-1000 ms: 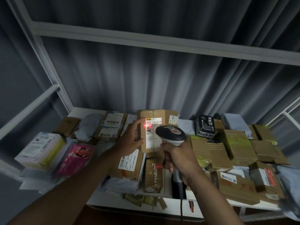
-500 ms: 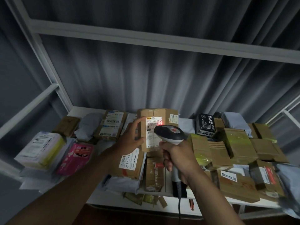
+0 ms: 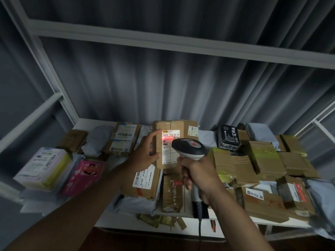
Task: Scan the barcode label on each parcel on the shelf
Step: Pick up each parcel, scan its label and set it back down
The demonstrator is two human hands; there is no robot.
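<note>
The upright box (image 3: 174,144) is standing at the back middle of the shelf (image 3: 85,122), its front turned toward the camera. It is brown cardboard with a taped seam down the middle and a tall white label (image 3: 169,147) running down its face; a smaller sticker is sitting near its upper right corner. A red scan line is glowing across the upper part of the label, just under the row of big printed digits, so this parcel is being read right now. Whether the read is registering cannot be told.

The left hand (image 3: 145,153) is steadying the box from its left side, thumb and fingers spread against the edge and front, a wide grip pressing rather than curling round. Just right of the label, the right hand (image 3: 196,171) is wrapping a tight grip round the handle of the scanner (image 3: 188,148), whose grey head is pointing at the label and covering its lower right part. A cable is hanging down from the handle.

As for progress, nothing is marking any parcel as finished, so the count done cannot be told. Plenty seems to be waiting: left of the box a labelled carton (image 3: 123,138), grey bags, a pink packet (image 3: 84,175) and a white and yellow pack (image 3: 43,167); in front of it a carton with a "J6-S04" label (image 3: 144,176); right of it a black packet (image 3: 228,137) and a heap of taped brown cartons (image 3: 261,158), many showing no label, so these will probably need turning.
</note>
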